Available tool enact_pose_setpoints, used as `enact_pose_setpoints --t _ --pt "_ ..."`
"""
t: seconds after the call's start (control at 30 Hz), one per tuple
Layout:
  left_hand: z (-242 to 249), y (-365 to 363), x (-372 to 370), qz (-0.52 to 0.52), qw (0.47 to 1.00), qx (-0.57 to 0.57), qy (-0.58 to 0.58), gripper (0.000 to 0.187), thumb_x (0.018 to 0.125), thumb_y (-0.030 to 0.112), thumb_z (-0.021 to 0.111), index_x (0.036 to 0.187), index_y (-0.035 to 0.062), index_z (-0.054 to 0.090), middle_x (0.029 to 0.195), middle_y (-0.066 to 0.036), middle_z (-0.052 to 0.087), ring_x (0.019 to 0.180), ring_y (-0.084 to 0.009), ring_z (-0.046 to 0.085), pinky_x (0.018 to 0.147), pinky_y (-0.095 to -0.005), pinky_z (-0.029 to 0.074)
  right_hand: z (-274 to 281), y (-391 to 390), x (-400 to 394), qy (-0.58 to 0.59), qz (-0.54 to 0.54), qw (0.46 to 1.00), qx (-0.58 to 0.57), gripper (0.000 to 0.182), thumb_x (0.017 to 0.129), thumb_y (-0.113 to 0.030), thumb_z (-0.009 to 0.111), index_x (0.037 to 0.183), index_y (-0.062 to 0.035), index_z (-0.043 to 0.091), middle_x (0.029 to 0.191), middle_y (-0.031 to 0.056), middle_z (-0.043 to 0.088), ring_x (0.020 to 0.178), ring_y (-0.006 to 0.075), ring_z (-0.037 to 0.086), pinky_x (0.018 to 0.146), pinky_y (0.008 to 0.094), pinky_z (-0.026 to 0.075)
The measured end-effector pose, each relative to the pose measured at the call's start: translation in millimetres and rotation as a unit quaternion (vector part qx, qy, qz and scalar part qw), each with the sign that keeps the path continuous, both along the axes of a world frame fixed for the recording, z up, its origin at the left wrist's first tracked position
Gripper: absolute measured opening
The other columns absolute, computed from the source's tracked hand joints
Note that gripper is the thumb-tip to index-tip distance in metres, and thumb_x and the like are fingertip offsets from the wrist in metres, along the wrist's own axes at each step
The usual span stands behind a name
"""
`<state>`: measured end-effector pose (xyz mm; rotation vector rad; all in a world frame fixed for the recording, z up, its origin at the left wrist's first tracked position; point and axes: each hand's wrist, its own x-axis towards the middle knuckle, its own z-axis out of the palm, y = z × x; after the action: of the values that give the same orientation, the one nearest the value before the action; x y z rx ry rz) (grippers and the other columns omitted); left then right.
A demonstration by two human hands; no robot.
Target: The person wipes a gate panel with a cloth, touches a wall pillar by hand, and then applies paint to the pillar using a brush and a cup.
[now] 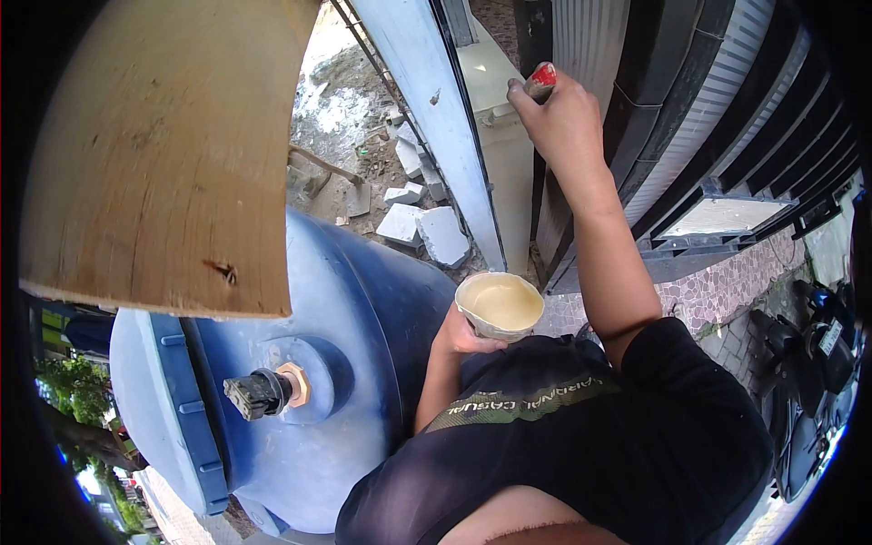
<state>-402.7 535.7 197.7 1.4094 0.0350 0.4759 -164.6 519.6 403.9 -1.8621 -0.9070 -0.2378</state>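
Note:
My left hand (468, 334) is closed around the side of a small round tub of cream paint (500, 304), held upright in front of my chest. Its rim is smeared with paint. Stretched forward, my right hand (565, 113) grips a paintbrush by its red, paint-spotted handle (543, 77). The brush's head is mostly hidden, close to a cream-coloured wall surface (509, 173) between a pale blue post and dark slats.
A large blue water tank (363, 318) stands at my left, under a wooden board (173, 163). The pale blue post (431, 100) rises ahead. Broken white blocks (440, 236) lie beyond it. A black slatted gate (672, 100) runs along the right; a motorcycle (822, 354) is parked farther right.

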Motion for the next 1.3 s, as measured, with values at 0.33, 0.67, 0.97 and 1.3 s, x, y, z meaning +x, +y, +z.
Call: enact_pose_setpoints --t 0.33,0.67,0.97,1.3 --pt "-1 3 -2 0.012 0.999 0.034 -0.001 0.096 0.045 0.012 0.084 0.127 -0.0014 0.037 0.118 -0.012 0.055 0.108 -0.0208 0.053 0.096 -0.0356 0.039 33 13 15 -0.026 -0.009 0.981 0.190 0.023 0.076 -0.028 0.066 0.076 -0.0047 0.065 0.069 0.0153 0.064 0.067 0.0334 0.063 0.063 0.0374 0.051" --pt "1 4 -5 0.027 1.000 0.002 -0.001 0.092 0.046 0.012 0.083 0.125 -0.0015 0.039 0.116 -0.012 0.056 0.107 -0.0213 0.054 0.095 -0.0354 0.040 20 9 3 -0.013 -0.018 0.996 0.089 0.024 0.075 -0.027 0.064 0.079 -0.0042 0.064 0.073 0.0150 0.065 0.072 0.0338 0.063 0.068 0.0391 0.050" --pt "7 0 0 0.017 1.000 0.006 0.026 0.091 0.047 0.014 0.084 0.125 -0.0021 0.040 0.116 -0.012 0.056 0.106 -0.0207 0.054 0.094 -0.0348 0.040 46 110 60 -0.016 0.000 1.000 0.023 0.031 0.078 -0.028 0.065 0.094 -0.0014 0.065 0.089 0.0228 0.064 0.089 0.0362 0.062 0.077 0.0429 0.048" --pt "7 2 -4 0.032 0.999 0.016 0.002 0.091 0.047 0.014 0.084 0.125 -0.0020 0.041 0.115 -0.012 0.057 0.106 -0.0208 0.054 0.095 -0.0351 0.039 30 103 76 -0.005 -0.021 0.992 0.124 0.028 0.073 -0.026 0.066 0.090 -0.0037 0.067 0.087 0.0205 0.065 0.086 0.0366 0.062 0.077 0.0404 0.050"
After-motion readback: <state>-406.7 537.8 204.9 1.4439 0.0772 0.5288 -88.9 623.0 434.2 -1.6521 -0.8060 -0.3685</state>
